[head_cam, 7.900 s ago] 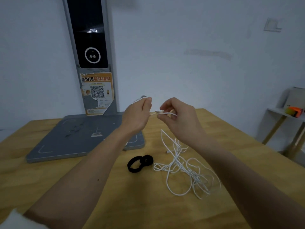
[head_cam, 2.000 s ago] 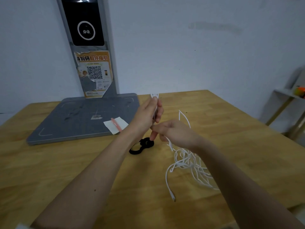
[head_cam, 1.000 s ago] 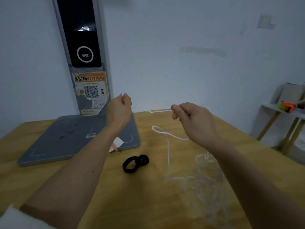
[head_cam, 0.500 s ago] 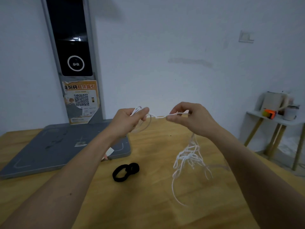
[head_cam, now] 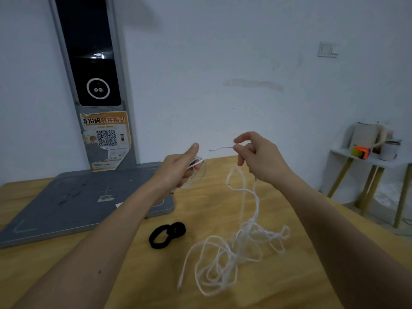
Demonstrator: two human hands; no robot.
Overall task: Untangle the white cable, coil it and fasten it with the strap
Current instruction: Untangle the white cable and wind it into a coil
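Observation:
The white cable [head_cam: 234, 257] lies in a loose tangle on the wooden table [head_cam: 66, 264], with strands rising to both hands. My left hand [head_cam: 178, 170] holds a small coil of it above the table, thumb stretched out. My right hand [head_cam: 258, 157] pinches a taut stretch that runs across to the left hand. The black strap [head_cam: 167, 234], curled into two loops, rests on the table to the left of the tangle, apart from both hands.
A grey base plate [head_cam: 66, 206] with a tall dark post [head_cam: 93, 63] and an orange notice stands at the back left. To the right, beyond the table's edge, a small white side table [head_cam: 367, 159] carries a kettle, a cup and an orange item.
The tangle has dropped lower and spread out on the table. My right hand has moved a little away from the left, which now shows a loop of cable wound in it.

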